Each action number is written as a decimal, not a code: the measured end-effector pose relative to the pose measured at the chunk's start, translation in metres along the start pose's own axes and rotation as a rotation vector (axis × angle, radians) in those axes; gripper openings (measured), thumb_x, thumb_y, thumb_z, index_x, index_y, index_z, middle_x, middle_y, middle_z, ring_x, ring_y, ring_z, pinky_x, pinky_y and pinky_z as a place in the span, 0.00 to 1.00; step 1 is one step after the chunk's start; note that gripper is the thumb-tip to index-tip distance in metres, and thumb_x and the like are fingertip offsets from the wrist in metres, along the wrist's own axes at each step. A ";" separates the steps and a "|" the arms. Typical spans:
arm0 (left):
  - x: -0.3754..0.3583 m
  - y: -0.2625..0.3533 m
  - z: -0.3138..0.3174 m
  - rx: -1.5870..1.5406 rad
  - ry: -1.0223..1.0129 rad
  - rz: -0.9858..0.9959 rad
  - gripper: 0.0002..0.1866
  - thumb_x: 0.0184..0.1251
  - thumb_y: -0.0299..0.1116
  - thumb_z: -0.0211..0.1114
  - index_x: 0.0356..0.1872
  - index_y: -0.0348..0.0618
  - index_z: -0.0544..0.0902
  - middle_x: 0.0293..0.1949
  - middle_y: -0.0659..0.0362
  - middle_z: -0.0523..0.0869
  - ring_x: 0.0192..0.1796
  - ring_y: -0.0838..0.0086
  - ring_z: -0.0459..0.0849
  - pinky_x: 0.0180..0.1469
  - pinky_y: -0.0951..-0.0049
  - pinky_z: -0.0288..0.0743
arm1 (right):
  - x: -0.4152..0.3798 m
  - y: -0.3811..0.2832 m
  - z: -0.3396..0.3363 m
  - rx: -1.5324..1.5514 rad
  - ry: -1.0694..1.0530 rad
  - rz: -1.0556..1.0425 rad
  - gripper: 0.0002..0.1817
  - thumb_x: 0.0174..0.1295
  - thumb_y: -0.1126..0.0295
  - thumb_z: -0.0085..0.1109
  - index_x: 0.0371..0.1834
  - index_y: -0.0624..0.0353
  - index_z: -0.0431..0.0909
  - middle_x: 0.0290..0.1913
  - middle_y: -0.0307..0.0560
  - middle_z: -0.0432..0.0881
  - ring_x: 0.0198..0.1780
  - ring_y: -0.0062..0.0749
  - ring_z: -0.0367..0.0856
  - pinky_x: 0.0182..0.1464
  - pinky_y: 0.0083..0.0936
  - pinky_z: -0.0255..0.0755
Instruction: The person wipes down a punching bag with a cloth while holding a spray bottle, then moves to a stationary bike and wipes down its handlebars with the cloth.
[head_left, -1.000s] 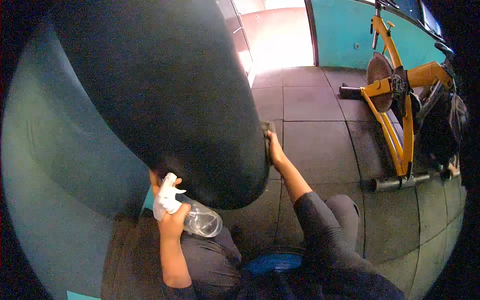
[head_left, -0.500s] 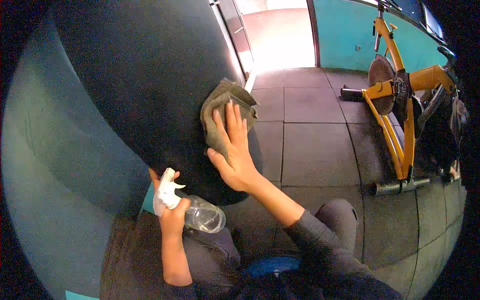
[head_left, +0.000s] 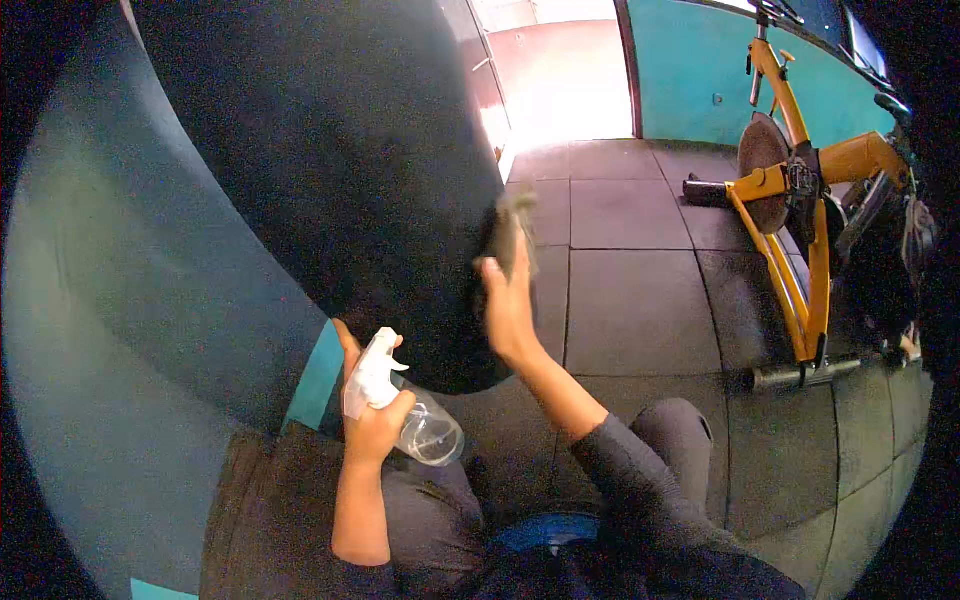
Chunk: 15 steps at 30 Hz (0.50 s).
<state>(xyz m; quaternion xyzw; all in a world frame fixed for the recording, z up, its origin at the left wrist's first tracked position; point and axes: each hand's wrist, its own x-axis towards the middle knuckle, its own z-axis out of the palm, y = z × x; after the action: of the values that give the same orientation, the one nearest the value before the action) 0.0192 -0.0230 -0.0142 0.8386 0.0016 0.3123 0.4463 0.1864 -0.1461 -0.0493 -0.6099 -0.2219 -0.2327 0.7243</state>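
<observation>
A clear spray bottle [head_left: 430, 432] with a white trigger head is held in my left hand [head_left: 372, 425], whose fingers wrap round its neck near the lower edge of a large black rounded surface [head_left: 330, 170]. My right hand [head_left: 512, 305] is at the right edge of that surface, seen side-on with the thumb apart from the other fingers. A grey-green cloth [head_left: 518, 225], blurred by motion, lies between the palm and fingers of my right hand and the surface's edge.
Dark square tiles [head_left: 635, 300] cover the floor. On the right stands a yellow exercise bike [head_left: 820, 250] before a teal wall [head_left: 690, 75]. A bright doorway [head_left: 565, 85] is at the back. At left is a grey-blue wall [head_left: 120, 330].
My right hand and the cloth have moved right, from the face of the black surface to its edge. The black surface has tilted or shifted, and my left hand with the bottle has moved slightly right.
</observation>
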 end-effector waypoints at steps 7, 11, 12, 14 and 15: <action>0.003 0.003 0.004 0.024 -0.028 0.092 0.39 0.40 0.16 0.59 0.64 0.32 0.68 0.74 0.45 0.52 0.60 0.67 0.75 0.56 0.73 0.71 | -0.002 0.018 -0.005 -0.033 0.082 -0.103 0.34 0.67 0.59 0.45 0.73 0.64 0.51 0.74 0.60 0.53 0.74 0.53 0.52 0.74 0.38 0.43; 0.003 -0.003 0.005 0.032 -0.029 0.124 0.34 0.41 0.17 0.60 0.59 0.36 0.74 0.74 0.45 0.53 0.58 0.67 0.76 0.52 0.73 0.73 | -0.027 0.131 -0.026 0.178 0.219 0.560 0.33 0.69 0.50 0.41 0.63 0.69 0.67 0.62 0.64 0.71 0.61 0.50 0.70 0.65 0.36 0.58; 0.001 -0.002 0.007 0.031 -0.027 0.124 0.34 0.41 0.17 0.60 0.59 0.36 0.74 0.74 0.45 0.53 0.58 0.67 0.76 0.52 0.73 0.73 | -0.030 0.143 -0.031 0.190 0.254 0.667 0.32 0.69 0.49 0.40 0.61 0.69 0.69 0.59 0.63 0.73 0.61 0.49 0.70 0.64 0.35 0.58; 0.001 0.001 0.012 0.031 -0.030 0.071 0.32 0.41 0.17 0.60 0.57 0.38 0.77 0.74 0.43 0.52 0.59 0.66 0.76 0.53 0.73 0.73 | -0.033 0.161 -0.034 0.240 0.250 0.778 0.33 0.68 0.49 0.40 0.61 0.70 0.69 0.59 0.63 0.73 0.61 0.50 0.69 0.64 0.34 0.58; 0.002 0.003 0.011 0.032 -0.029 0.078 0.32 0.41 0.17 0.60 0.57 0.38 0.77 0.74 0.43 0.52 0.59 0.66 0.76 0.53 0.73 0.73 | -0.025 0.155 -0.032 0.244 0.251 0.771 0.33 0.68 0.49 0.40 0.61 0.70 0.69 0.59 0.63 0.73 0.61 0.50 0.69 0.64 0.34 0.58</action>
<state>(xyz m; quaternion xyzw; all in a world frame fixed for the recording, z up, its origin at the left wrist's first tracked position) 0.0255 -0.0324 -0.0153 0.8495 -0.0329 0.3171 0.4203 0.2617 -0.1530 -0.1907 -0.5250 0.0868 0.0109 0.8466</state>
